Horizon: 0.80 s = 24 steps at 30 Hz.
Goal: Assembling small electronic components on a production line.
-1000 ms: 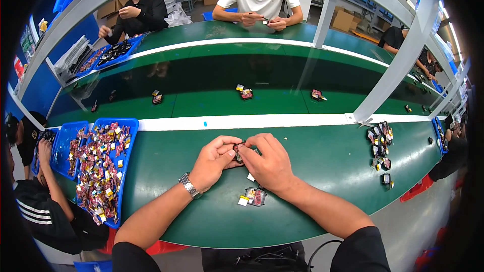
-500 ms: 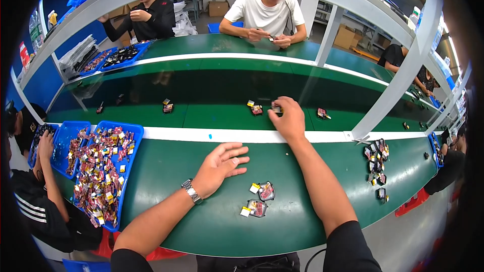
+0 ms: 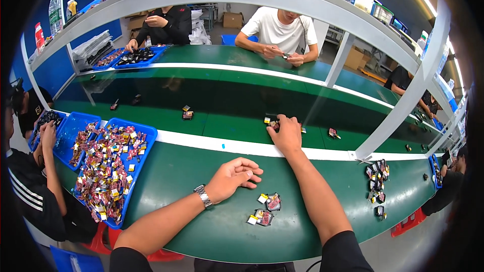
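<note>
My right hand [image 3: 287, 135] reaches onto the far green belt. Its thumb and fingers close around a small electronic assembly [image 3: 273, 123], a reddish circuit board in a black housing with a white-and-yellow block; the hand partly covers it. Another small part [image 3: 303, 130] peeks out at the hand's right side; whether the hand touches it I cannot tell. My left hand [image 3: 233, 180], with a metal watch at the wrist, hovers over the near green bench [image 3: 201, 226], fingers loosely bent and holding nothing. Two similar assemblies, one [image 3: 273, 201] behind the other [image 3: 263, 217], lie below it.
Blue trays [image 3: 146, 156] heaped with reddish boards stand at left. A clustered row of assemblies [image 3: 375, 181] lies at right. More pieces [image 3: 187, 114] sit along the belt. A grey frame post [image 3: 403, 100] rises at right. Co-workers sit across and at both sides.
My right hand has shifted left along the belt, from one assembly to the one beside it. My left hand's fingers have curled in more. The whole view has shifted with my head.
</note>
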{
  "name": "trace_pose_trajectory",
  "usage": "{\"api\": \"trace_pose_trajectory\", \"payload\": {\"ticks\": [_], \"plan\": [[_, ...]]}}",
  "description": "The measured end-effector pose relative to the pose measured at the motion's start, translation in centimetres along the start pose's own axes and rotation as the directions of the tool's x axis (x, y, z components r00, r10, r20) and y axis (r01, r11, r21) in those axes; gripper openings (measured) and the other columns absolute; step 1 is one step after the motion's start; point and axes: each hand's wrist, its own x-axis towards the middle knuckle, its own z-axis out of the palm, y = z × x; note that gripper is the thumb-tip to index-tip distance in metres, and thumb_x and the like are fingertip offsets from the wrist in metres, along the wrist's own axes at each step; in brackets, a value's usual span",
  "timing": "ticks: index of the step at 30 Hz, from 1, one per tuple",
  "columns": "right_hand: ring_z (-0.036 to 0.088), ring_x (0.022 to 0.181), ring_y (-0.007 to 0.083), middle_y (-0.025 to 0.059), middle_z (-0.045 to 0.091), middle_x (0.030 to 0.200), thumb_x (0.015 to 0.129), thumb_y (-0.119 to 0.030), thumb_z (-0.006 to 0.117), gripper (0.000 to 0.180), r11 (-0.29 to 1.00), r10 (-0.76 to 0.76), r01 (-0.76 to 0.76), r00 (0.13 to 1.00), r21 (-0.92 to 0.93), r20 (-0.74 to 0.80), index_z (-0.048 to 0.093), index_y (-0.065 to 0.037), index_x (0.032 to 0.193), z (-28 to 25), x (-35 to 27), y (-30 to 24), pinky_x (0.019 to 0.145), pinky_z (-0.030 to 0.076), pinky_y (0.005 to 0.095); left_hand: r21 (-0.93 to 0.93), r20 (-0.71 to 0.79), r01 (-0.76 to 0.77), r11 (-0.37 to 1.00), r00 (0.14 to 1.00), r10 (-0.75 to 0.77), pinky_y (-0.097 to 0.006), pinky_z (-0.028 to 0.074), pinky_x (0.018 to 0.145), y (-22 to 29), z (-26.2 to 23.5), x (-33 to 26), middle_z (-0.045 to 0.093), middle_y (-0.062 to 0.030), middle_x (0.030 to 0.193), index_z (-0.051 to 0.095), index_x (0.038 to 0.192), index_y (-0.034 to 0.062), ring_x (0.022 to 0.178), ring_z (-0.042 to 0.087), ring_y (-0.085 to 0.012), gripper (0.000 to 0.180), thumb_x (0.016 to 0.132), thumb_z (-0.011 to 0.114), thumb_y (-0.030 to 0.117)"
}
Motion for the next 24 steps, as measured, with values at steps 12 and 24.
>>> {"api": "trace_pose_trajectory", "payload": {"ticks": [12,24], "plan": [[0.055,0.115,0.0292,0.0093,0.062,0.123,0.076,-0.009,0.077,0.058,0.738,-0.501,0.284,0.839,0.613,0.214,0.056,-0.007,0.129,-10.2,-9.6,-5.0,0.097,0.049,0.0386,-0.113,0.185,0.224,0.968,0.962,-0.201,-0.031,0.056,0.082,0.9,-2.0,-0.5,0.063,-0.0128,0.11,0.05,0.129,-0.0011,0.094,0.066,-0.0192,0.043,0.106,0.04,0.033],[0.053,0.117,0.0311,0.0104,0.056,0.127,0.078,-0.009,0.073,0.022,0.719,-0.537,0.43,0.842,0.547,0.043,0.069,-0.009,0.099,-8.8,-10.4,-3.7,0.095,0.047,0.041,-0.043,0.095,0.161,0.986,0.983,-0.157,-0.036,0.055,0.093,1.1,-0.6,-0.6,0.06,-0.0144,0.118,0.04,0.142,0.003,0.104,0.064,-0.0211,0.041,0.101,0.046,0.009]]}}
